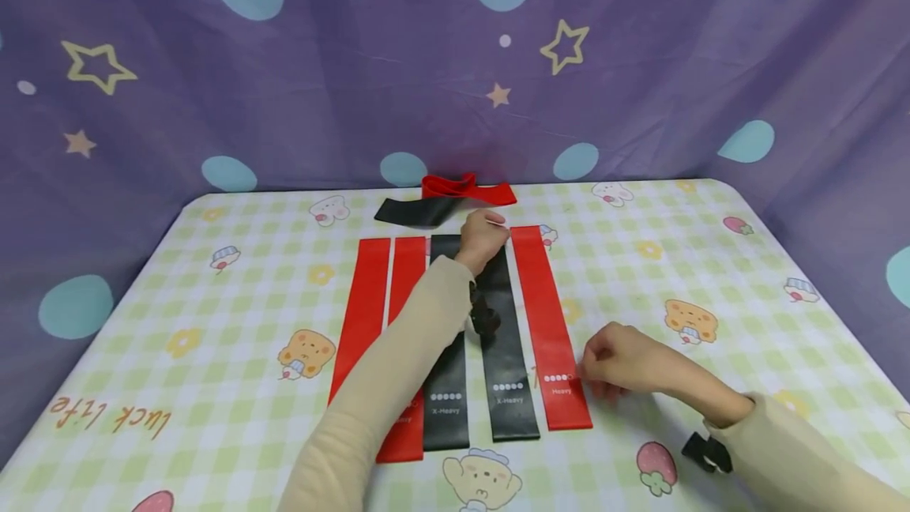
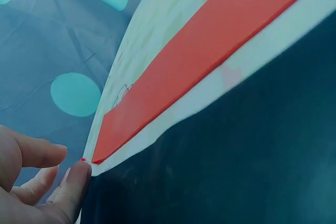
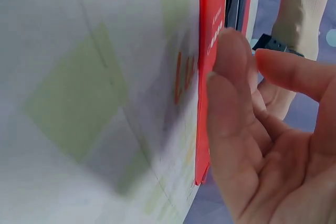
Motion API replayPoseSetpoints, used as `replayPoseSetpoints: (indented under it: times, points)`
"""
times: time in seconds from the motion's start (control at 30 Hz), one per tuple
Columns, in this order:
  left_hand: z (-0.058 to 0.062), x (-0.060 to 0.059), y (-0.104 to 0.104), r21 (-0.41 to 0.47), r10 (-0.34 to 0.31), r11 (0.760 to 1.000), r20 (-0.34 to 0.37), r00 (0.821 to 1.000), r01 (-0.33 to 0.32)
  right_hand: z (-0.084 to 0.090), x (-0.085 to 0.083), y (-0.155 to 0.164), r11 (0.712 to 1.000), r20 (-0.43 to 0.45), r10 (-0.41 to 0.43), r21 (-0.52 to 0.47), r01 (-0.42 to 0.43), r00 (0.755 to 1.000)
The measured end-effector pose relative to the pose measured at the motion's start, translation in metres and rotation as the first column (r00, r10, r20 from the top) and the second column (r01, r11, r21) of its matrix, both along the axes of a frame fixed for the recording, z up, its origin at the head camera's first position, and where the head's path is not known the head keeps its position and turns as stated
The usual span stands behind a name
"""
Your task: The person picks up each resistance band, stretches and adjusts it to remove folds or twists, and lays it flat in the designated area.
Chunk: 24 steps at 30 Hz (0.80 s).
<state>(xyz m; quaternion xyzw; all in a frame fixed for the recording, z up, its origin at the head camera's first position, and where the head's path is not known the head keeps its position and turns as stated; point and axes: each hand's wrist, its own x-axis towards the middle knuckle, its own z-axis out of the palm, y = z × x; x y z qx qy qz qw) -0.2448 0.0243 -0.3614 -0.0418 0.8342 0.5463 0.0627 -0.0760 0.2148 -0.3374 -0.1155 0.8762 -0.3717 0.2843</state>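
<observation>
Five resistance bands lie side by side on the checked tablecloth (image 1: 640,291): two red ones (image 1: 364,310), two black ones and one red one. My left hand (image 1: 483,239) reaches over them to the far end of the right black band (image 1: 508,354), and its thumb tip (image 2: 71,184) touches that band's (image 2: 236,156) corner, the other fingers loose. My right hand (image 1: 614,362) rests its fingertips (image 3: 231,61) on the near right edge of the rightmost red band (image 1: 550,322), by the "Heavy" print; its thumb stands apart.
More bands lie loose at the back: a crumpled red one (image 1: 462,186) and a black one (image 1: 412,212). Purple star-patterned fabric (image 1: 355,62) walls the table on three sides. "Luck Life" is printed at the cloth's front left (image 1: 110,417).
</observation>
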Motion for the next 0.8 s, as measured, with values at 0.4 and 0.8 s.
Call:
replayPoseSetpoints:
  times: [0.4,0.8]
  points:
    - [0.007,0.000,-0.027,0.101,0.076,0.993,-0.095,0.993,-0.067,0.007,-0.035,-0.013,0.997,-0.055,-0.071,-0.009,0.071,0.996]
    - [0.007,-0.004,-0.066,0.131,0.135,0.984,-0.098,0.986,-0.121,0.008,-0.074,-0.028,0.987,-0.084,-0.147,-0.079,0.140,0.986]
